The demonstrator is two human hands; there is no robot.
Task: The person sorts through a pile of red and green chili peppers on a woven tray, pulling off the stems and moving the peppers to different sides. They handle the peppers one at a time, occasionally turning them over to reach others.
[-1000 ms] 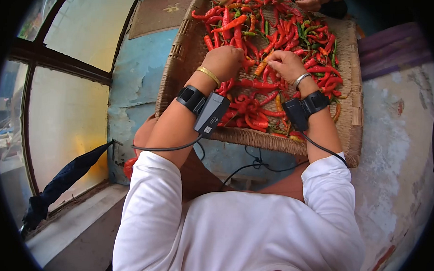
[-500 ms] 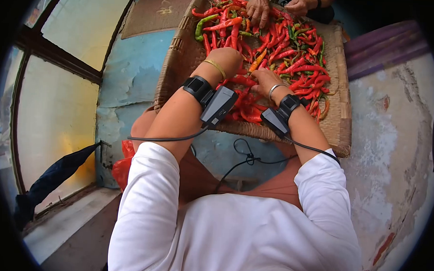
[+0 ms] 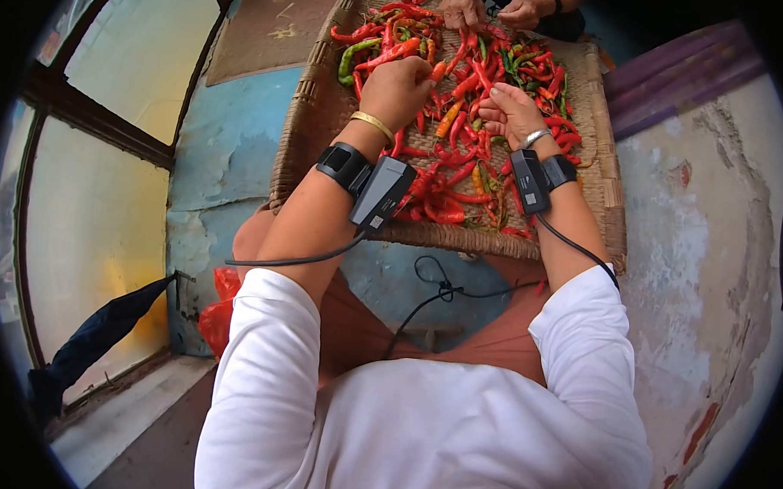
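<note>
In the head view, your left hand (image 3: 399, 88) is curled shut, knuckles up, over the chilies (image 3: 463, 174) heaped on the woven tray (image 3: 314, 104). An orange chili (image 3: 448, 120) lies between it and your right hand (image 3: 510, 115), with its long axis running away from you. The right grip, just beside that chili, is loosely apart and holds nothing visible. Another person's hands (image 3: 458, 5) are at the far edge.

One fisheye camera, worn on my head, looks forward and steeply down, close above my left hand (image 3: 399, 85) and right hand (image 3: 514, 113) at the tray (image 3: 312, 121).
</note>
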